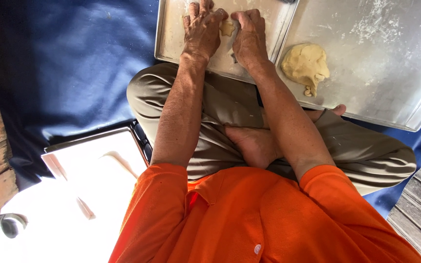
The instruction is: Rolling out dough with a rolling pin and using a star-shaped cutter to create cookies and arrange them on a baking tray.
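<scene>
Left hand (201, 30) and right hand (248, 35), fingers curled, should press the small dough piece (227, 28) evenly against the metal tray (171, 34) near its far edge.

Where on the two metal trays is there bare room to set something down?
Free: the right tray beyond the dough lump, floured but bare. Crowded: the left tray, where left hand and right hand press a small dough piece.
</scene>
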